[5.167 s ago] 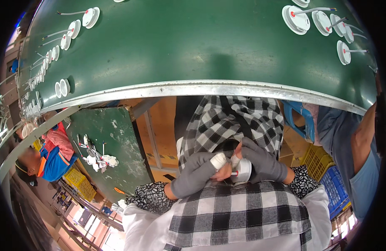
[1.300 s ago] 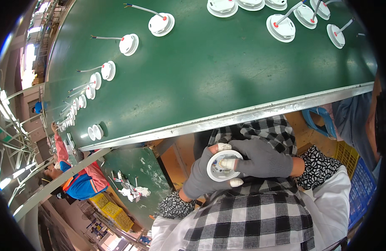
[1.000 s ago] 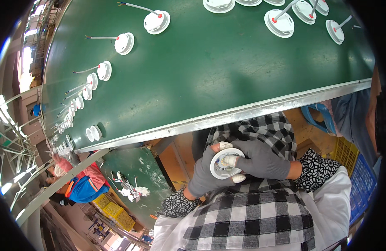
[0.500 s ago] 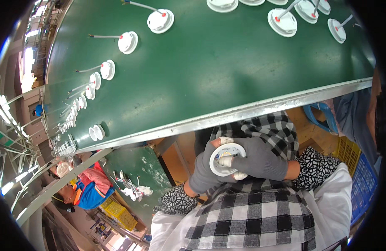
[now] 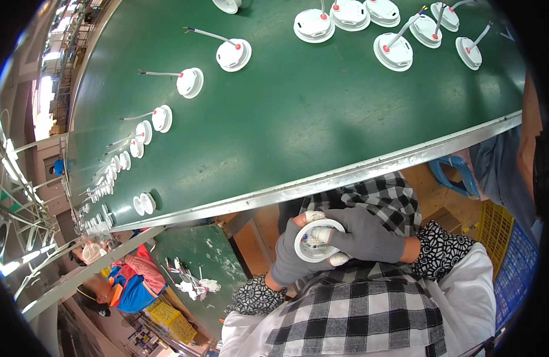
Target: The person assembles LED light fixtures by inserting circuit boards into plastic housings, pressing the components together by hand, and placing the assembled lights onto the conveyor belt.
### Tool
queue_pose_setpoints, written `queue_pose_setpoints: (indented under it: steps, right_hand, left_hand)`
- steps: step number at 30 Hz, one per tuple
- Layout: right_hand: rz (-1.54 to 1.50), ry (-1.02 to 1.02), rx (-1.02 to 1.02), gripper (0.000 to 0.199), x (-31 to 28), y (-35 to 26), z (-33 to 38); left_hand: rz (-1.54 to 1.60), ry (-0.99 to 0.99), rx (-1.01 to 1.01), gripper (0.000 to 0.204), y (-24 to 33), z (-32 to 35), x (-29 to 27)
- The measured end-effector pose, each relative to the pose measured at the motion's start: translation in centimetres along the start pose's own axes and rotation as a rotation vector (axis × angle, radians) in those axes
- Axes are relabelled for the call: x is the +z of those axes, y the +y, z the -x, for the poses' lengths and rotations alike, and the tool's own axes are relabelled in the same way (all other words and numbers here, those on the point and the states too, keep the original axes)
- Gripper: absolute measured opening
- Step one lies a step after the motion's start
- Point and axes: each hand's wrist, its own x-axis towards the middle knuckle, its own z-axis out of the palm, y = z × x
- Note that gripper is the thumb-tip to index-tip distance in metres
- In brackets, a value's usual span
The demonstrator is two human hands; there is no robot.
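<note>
1. Head view: I see the left hand (image 5: 288, 256) in a gray glove, curled closed around one side of a white round lamp (image 5: 308, 244).
2. On its other side, the right hand (image 5: 373, 238) curls around too, one white-wrapped finger dipping inside.
3. I see the lamp over the lap, open side up, near the checked apron (image 5: 352, 306).
4. Past the metal edge (image 5: 322, 187), more white lamps (image 5: 190, 84) with gray wires (image 5: 404, 32) sit on the green table (image 5: 256, 125).
5. Right of the lap, I spot a yellow crate (image 5: 495, 232) beside a blue crate (image 5: 517, 276).
</note>
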Motion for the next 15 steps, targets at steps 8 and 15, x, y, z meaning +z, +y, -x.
queue_pose_setpoints:
  steps: [8, 15]
  right_hand:
    - [-0.041, 0.042, -0.077, 0.045, -1.0, 0.1, 0.2]
    - [-0.122, -0.312, 0.1, 0.045, -6.2, -3.9, -1.2]
  left_hand:
    - [0.062, -0.006, -0.042, 0.089, 1.3, -1.3, 0.0]
    - [0.365, -0.071, 0.015, 0.075, 6.7, -5.6, -1.8]
